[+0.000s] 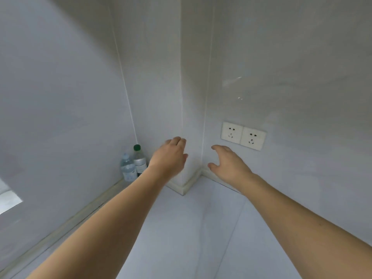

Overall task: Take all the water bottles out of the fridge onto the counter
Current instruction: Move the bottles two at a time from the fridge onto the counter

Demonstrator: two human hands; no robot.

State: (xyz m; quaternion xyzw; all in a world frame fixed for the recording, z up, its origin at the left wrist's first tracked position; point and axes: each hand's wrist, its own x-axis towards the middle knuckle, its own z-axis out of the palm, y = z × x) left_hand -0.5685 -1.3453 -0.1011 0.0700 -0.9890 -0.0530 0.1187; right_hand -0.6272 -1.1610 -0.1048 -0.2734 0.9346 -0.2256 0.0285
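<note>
At the far left edge a bright pale patch (9,200) shows low against the wall; I cannot tell what it is. Along the foot of the left wall (60,97) runs a cream strip where it meets the pale grey counter (181,238).

Back in the left corner, two water bottles stand upright on the counter, touching each other and tucked against the wall. The nearer one, the clear bottle (127,168), has a pale cap and a light label. Just behind it and to its right is the green-capped bottle (139,161), with a silver-grey label. My left forearm crosses in front of its lower right side.

My left hand (170,156) reaches forward past the bottles, palm down, fingers loosely curled and apart, holding nothing. It hovers in front of the projecting wall corner (182,117), above the cream skirting that wraps the base of that corner. It is near the green-capped bottle but not touching it.

To the right, well apart from the bottles, my right hand (228,164) is also stretched out, palm down, fingers spread and thumb out, empty. It hangs over the counter close to the right-hand wall.

Just above and right of that hand, a white double socket (243,135) sits flush on the wall.
</note>
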